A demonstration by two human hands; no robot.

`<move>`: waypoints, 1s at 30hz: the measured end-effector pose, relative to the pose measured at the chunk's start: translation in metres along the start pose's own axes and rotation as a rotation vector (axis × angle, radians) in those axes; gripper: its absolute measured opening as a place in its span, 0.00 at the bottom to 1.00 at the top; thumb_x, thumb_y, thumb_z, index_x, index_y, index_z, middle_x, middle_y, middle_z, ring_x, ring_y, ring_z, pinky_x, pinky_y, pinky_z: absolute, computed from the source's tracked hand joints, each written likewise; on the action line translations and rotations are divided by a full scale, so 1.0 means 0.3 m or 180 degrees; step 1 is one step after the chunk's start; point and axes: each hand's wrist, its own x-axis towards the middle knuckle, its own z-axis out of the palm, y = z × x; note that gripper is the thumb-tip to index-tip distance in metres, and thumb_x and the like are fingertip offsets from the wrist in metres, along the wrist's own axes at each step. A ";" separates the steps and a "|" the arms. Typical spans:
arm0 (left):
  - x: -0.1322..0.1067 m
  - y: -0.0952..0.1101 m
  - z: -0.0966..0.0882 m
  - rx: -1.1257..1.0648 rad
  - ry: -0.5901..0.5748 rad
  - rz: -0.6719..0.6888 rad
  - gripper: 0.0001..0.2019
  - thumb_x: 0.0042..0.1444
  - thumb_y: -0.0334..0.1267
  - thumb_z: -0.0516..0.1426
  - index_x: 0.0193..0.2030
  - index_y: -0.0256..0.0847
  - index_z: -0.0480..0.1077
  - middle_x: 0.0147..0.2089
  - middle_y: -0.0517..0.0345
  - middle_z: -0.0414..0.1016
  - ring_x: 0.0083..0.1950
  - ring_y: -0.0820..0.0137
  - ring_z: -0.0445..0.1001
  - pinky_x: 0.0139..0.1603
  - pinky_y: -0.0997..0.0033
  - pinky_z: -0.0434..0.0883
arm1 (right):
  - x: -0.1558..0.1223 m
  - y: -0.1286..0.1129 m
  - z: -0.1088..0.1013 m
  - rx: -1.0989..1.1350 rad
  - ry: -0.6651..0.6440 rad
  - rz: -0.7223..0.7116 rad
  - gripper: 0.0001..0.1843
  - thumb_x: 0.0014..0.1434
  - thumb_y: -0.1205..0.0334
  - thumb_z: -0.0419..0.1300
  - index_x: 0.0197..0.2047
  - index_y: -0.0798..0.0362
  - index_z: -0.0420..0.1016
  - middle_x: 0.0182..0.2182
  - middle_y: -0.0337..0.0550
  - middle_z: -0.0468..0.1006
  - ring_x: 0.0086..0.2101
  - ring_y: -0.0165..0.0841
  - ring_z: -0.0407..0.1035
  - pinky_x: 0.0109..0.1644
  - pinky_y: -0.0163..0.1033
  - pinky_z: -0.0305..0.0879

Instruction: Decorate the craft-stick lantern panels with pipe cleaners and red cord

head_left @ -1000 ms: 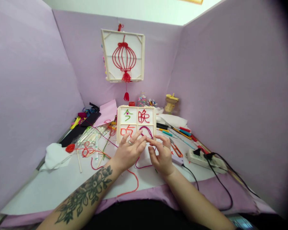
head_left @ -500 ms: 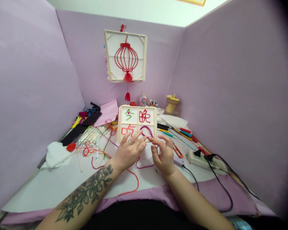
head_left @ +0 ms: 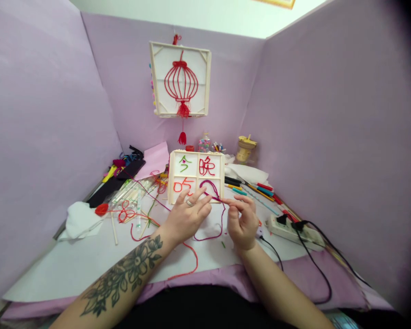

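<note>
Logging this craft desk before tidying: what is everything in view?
panel: one, cream frame, four cells, table centre
purple cord: one, looped in panel's lower right cell, trailing nearer
lantern picture: one, cream and red, hanging on back wall
red cord: one, loose near front edge
pens: several, mixed colours, right of panel
power strip: one, white, far right
cloth: one, white, left
left hand: open, fingers on panel's near edge
right hand: pinching purple cord
</note>
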 end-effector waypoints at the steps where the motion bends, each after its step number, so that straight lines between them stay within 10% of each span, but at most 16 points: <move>1: 0.000 0.000 0.000 0.0004 0.0015 0.0009 0.10 0.64 0.31 0.48 0.43 0.41 0.71 0.56 0.58 0.76 0.65 0.64 0.65 0.72 0.54 0.40 | 0.001 -0.001 0.001 -0.0019 -0.0081 -0.0048 0.10 0.60 0.70 0.54 0.42 0.49 0.72 0.36 0.42 0.80 0.46 0.41 0.68 0.51 0.53 0.66; 16: -0.005 0.009 0.000 0.0091 0.0012 -0.0005 0.11 0.65 0.32 0.48 0.44 0.42 0.71 0.57 0.57 0.75 0.67 0.66 0.63 0.71 0.56 0.42 | 0.025 -0.027 0.020 -0.0249 -0.0612 -0.0255 0.11 0.61 0.65 0.55 0.48 0.50 0.69 0.45 0.45 0.79 0.51 0.43 0.65 0.55 0.55 0.62; 24: -0.011 0.010 0.003 0.0035 -0.0036 -0.0033 0.10 0.63 0.30 0.50 0.44 0.43 0.71 0.56 0.57 0.76 0.67 0.66 0.63 0.70 0.57 0.45 | 0.053 -0.001 0.001 -0.0409 -0.0121 0.0280 0.04 0.61 0.66 0.54 0.39 0.51 0.70 0.38 0.45 0.75 0.43 0.39 0.68 0.50 0.49 0.64; 30: -0.012 -0.002 0.009 -0.0059 -0.0029 -0.0121 0.10 0.63 0.28 0.50 0.42 0.42 0.70 0.56 0.60 0.76 0.67 0.65 0.63 0.69 0.57 0.46 | 0.069 0.073 -0.146 -0.1704 -0.2021 0.0649 0.06 0.56 0.65 0.58 0.39 0.52 0.72 0.35 0.48 0.77 0.35 0.41 0.71 0.37 0.43 0.63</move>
